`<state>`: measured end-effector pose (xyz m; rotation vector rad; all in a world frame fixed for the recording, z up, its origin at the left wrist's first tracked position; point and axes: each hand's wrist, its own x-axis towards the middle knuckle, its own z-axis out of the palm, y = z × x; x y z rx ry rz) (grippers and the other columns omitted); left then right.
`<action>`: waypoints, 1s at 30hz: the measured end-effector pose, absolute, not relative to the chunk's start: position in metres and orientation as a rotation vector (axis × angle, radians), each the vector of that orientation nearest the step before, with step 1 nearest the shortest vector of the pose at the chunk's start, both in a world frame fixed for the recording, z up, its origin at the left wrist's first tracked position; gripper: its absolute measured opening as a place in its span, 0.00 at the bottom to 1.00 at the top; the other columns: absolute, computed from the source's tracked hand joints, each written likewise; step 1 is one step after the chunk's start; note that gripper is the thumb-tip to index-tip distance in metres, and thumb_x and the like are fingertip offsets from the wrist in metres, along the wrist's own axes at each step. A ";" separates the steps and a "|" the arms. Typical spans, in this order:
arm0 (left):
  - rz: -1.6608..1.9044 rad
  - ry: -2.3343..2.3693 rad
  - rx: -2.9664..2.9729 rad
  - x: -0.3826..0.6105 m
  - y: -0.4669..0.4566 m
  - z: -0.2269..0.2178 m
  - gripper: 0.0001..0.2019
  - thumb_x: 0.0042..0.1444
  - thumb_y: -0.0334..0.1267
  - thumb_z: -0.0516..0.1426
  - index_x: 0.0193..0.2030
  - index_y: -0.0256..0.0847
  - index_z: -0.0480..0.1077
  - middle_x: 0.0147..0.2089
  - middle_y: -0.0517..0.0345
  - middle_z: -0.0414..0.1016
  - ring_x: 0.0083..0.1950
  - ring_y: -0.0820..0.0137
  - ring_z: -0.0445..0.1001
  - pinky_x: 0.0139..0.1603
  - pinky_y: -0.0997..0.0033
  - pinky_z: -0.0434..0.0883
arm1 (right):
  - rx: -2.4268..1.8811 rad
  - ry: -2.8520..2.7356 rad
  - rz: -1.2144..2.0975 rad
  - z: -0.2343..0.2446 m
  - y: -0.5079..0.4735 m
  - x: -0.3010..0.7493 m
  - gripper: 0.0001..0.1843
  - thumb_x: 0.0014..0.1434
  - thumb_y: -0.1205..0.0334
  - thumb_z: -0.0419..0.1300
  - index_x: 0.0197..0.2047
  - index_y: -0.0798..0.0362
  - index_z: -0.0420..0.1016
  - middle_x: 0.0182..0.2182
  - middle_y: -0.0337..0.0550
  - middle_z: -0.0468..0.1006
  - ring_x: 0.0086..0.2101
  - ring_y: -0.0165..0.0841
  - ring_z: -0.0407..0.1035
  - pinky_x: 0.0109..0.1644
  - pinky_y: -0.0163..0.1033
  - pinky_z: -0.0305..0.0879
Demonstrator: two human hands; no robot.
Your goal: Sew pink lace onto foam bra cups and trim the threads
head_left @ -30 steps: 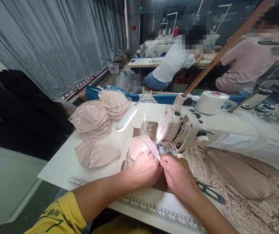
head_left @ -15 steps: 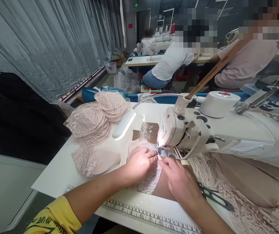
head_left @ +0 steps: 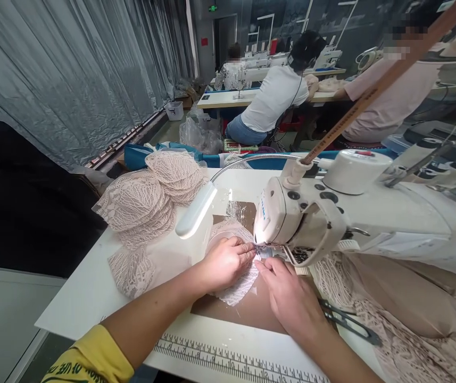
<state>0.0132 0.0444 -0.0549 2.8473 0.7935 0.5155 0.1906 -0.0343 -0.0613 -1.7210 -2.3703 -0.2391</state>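
Note:
A pale pink lace bra cup lies under the needle end of a white sewing machine. My left hand rests on the cup, fingers curled together and pressing the lace close to the lit presser foot. To its right, my right hand pinches the cup's edge between thumb and forefinger, just in front of the foot. Both fingertips are very near the needle, whose tip I cannot make out. Beneath the cup is a brown sheet on the white table.
Stacked lace cups stand at the left, with a loose one before them. A lamp bends over the table. Dark thread snips and a heap of lace fabric lie right. A printed ruler runs along the front edge. Co-workers sit beyond.
The lace cup has turned and moved further toward the needle, baring more of the brown sheet in front. Both hands stay on it. The whole view has shifted slightly.

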 end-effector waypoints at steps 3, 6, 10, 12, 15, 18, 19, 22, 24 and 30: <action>0.517 0.815 2.833 0.013 0.046 -0.054 0.16 0.65 0.37 0.48 0.53 0.37 0.71 0.54 0.49 0.74 0.45 0.63 0.68 0.44 0.62 0.69 | -1.678 -2.372 -0.256 -0.063 -0.035 0.192 0.26 0.53 0.78 0.52 0.51 0.50 0.76 0.39 0.44 0.79 0.33 0.35 0.71 0.30 0.38 0.64; 0.500 0.866 2.836 0.014 0.047 -0.053 0.17 0.64 0.37 0.48 0.54 0.36 0.70 0.53 0.48 0.74 0.46 0.61 0.69 0.44 0.61 0.68 | -1.649 -2.372 -0.256 -0.064 -0.035 0.193 0.26 0.52 0.78 0.51 0.51 0.52 0.76 0.39 0.44 0.78 0.33 0.35 0.70 0.31 0.38 0.65; 0.488 0.939 2.867 0.013 0.044 -0.053 0.17 0.64 0.38 0.47 0.55 0.36 0.68 0.55 0.46 0.72 0.53 0.58 0.67 0.47 0.57 0.66 | -1.633 -2.362 -0.234 -0.063 -0.035 0.193 0.26 0.53 0.79 0.49 0.51 0.53 0.76 0.39 0.44 0.78 0.31 0.34 0.71 0.29 0.38 0.65; 0.469 0.959 2.879 0.012 0.043 -0.052 0.18 0.64 0.39 0.47 0.57 0.37 0.66 0.58 0.46 0.70 0.57 0.57 0.65 0.51 0.55 0.65 | -1.626 -2.340 -0.214 -0.062 -0.035 0.193 0.26 0.54 0.78 0.48 0.51 0.53 0.76 0.38 0.44 0.79 0.30 0.34 0.71 0.28 0.38 0.65; 0.427 0.982 2.885 0.009 0.041 -0.052 0.21 0.63 0.42 0.47 0.59 0.38 0.63 0.62 0.47 0.64 0.61 0.53 0.59 0.55 0.52 0.61 | -1.592 -2.294 -0.242 -0.064 -0.035 0.193 0.23 0.57 0.77 0.47 0.50 0.55 0.76 0.40 0.44 0.79 0.30 0.34 0.72 0.28 0.39 0.66; 0.377 1.031 2.890 0.009 0.039 -0.053 0.22 0.63 0.45 0.47 0.61 0.39 0.61 0.63 0.48 0.62 0.62 0.50 0.56 0.57 0.48 0.59 | -1.520 -2.266 -0.307 -0.069 -0.034 0.194 0.21 0.60 0.73 0.46 0.48 0.57 0.76 0.39 0.46 0.79 0.29 0.34 0.73 0.29 0.39 0.67; 0.359 1.055 2.887 0.008 0.038 -0.053 0.22 0.62 0.45 0.47 0.61 0.39 0.61 0.63 0.48 0.62 0.62 0.49 0.56 0.57 0.47 0.58 | -1.487 -2.263 -0.325 -0.070 -0.033 0.195 0.20 0.61 0.72 0.46 0.48 0.57 0.76 0.39 0.46 0.79 0.30 0.35 0.73 0.30 0.39 0.67; 0.310 1.174 2.845 0.004 0.031 -0.047 0.23 0.61 0.46 0.49 0.60 0.38 0.62 0.63 0.47 0.62 0.62 0.48 0.57 0.57 0.45 0.59 | -1.388 -2.255 -0.352 -0.075 -0.031 0.199 0.19 0.63 0.68 0.45 0.47 0.59 0.75 0.39 0.48 0.79 0.33 0.36 0.74 0.34 0.40 0.69; 0.271 1.226 2.800 -0.004 0.021 -0.039 0.23 0.60 0.49 0.51 0.57 0.37 0.64 0.61 0.46 0.64 0.60 0.47 0.59 0.56 0.45 0.60 | -1.359 -2.261 -0.341 -0.078 -0.030 0.201 0.19 0.64 0.66 0.45 0.47 0.59 0.75 0.40 0.49 0.78 0.35 0.36 0.75 0.36 0.40 0.70; 0.578 1.127 2.743 -0.065 -0.033 -0.013 0.26 0.54 0.49 0.58 0.57 0.39 0.63 0.62 0.46 0.63 0.63 0.56 0.60 0.64 0.53 0.57 | -1.438 -2.261 -0.182 -0.079 -0.031 0.206 0.20 0.63 0.63 0.44 0.49 0.55 0.75 0.43 0.48 0.78 0.39 0.39 0.75 0.38 0.43 0.71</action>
